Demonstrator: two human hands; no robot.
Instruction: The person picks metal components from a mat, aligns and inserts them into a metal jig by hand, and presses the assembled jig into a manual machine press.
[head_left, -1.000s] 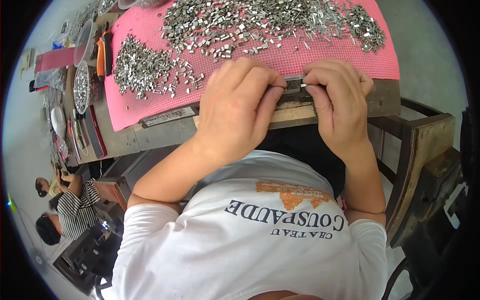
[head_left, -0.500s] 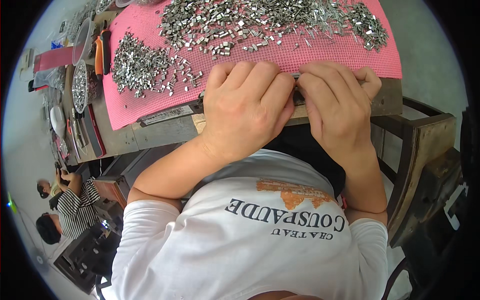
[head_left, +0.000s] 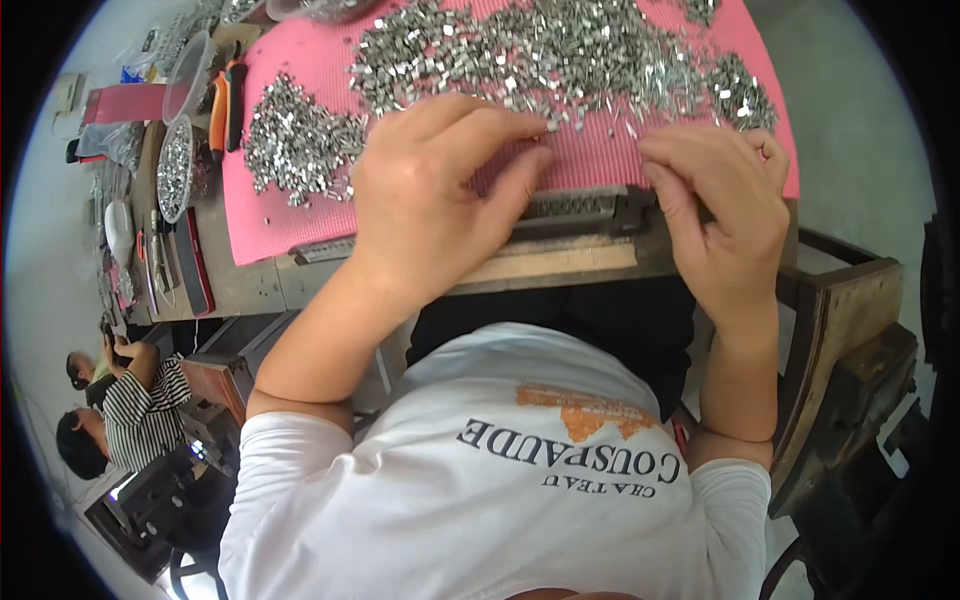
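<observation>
My left hand (head_left: 425, 190) reaches over the near part of the pink mat, its thumb and index finger apart. The index fingertip is at a small metal piece (head_left: 551, 126) at the near edge of the big pile of small metal pieces (head_left: 450, 60). My right hand (head_left: 725, 205) is over the mat further right, thumb and index fingertips close together; anything between them is too small to make out. Between the hands, a long dark metal fixture (head_left: 575, 208) with a ribbed slot lies along the table's front edge. My left hand covers part of it.
The pink mat (head_left: 320, 225) bears several heaps, including small bright pieces (head_left: 295, 140) at left. Orange-handled pliers (head_left: 218, 115), a clear tub of metal parts (head_left: 175, 170) and a red-and-black flat tool (head_left: 195, 260) lie left of it. A wooden strip (head_left: 560, 262) runs along the front edge. Another person (head_left: 145, 420) sits at far left.
My hands have moved apart from the fixture, the left one leftward and the right one rightward, uncovering the fixture's slot. My left index finger has stretched out toward the pile.
</observation>
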